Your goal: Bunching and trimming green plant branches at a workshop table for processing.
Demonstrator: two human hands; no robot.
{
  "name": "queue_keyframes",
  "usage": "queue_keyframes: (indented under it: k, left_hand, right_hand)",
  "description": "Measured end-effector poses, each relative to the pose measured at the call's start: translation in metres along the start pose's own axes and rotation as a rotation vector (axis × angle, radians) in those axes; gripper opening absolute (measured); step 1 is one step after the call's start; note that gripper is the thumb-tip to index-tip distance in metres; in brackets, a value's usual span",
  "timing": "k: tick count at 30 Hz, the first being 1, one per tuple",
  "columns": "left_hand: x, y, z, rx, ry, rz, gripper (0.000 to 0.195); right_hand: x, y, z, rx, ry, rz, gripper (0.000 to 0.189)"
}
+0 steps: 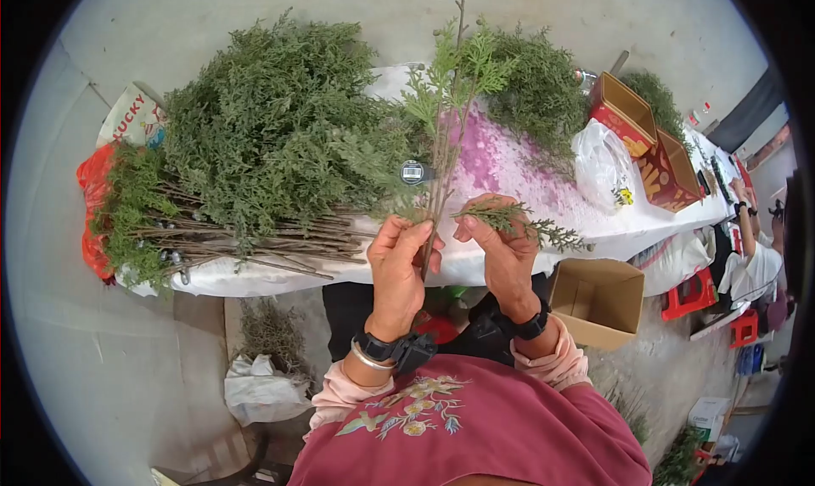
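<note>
My left hand (402, 257) grips several thin woody stems (440, 174) with pale green conifer sprays (455, 72) at their upper ends; the stems stand upright over the table. Between the thumb and fingers of my right hand (500, 244) is a small conifer sprig (525, 222), its tip pointing right. To the left lies a large heap of dark green conifer branches (274, 123), with bare cut stems (286, 241) towards the near edge. A dark round label with a printed code (412, 172) shows just left of the held stems.
The long table has a white cover (573, 228) with purple stains. Conifer branches (531, 85), red boxes (665, 174) and a clear plastic bag (605, 167) lie right. An empty cardboard box (598, 301) stands below the near edge. Another person (754, 263) is far right.
</note>
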State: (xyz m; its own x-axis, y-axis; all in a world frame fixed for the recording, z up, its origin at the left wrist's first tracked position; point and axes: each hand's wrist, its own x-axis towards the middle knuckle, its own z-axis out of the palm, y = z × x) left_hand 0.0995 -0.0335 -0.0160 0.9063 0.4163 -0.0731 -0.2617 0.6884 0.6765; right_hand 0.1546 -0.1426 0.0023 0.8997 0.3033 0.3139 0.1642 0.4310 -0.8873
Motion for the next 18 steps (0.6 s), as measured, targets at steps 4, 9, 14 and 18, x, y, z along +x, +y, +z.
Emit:
queue_keyframes:
  k: [4, 9, 14, 18]
  left_hand:
    - [-0.002, 0.005, 0.000, 0.020, 0.055, 0.077, 0.005]
    - [0.001, -0.002, 0.007, -0.049, 0.043, 0.056, 0.006]
    - [-0.001, -0.004, 0.005, -0.048, 0.070, 0.052, 0.006]
    - [-0.003, -0.004, 0.004, -0.038, 0.064, 0.025, 0.007]
  right_hand:
    - [-0.002, -0.004, -0.005, -0.003, -0.013, 0.003, 0.017]
    - [-0.002, -0.002, -0.004, -0.072, -0.067, 0.008, 0.014]
    - [0.001, -0.004, 0.000, -0.021, -0.061, -0.094, 0.013]
    - [0.003, -0.006, 0.003, -0.037, -0.059, -0.080, 0.012]
